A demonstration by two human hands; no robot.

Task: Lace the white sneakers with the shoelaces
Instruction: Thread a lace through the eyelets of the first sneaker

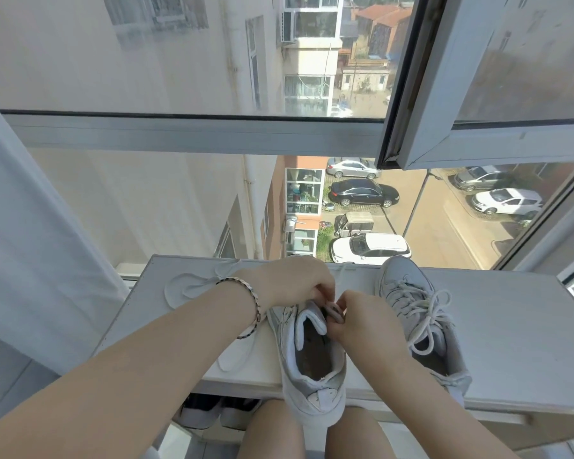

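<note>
A white sneaker (309, 369) without lacing lies heel toward me, overhanging the front edge of the white shelf (511, 342). My left hand (292, 281) is closed over its front part, fingers pinched at the tongue. My right hand (362, 318) pinches the sneaker's right eyelet flap and a bit of white lace. A loose white shoelace (193, 286) trails over the shelf to the left and loops down by my left wrist (236, 352). A second white sneaker (421, 313), laced with its ends loose, stands to the right.
The shelf runs along a large window (196, 134) with an open sash (444, 94) at upper right. A white curtain (30, 243) hangs at the left. Other shoes (212, 412) sit under the shelf. My knees (312, 432) are below the sneaker.
</note>
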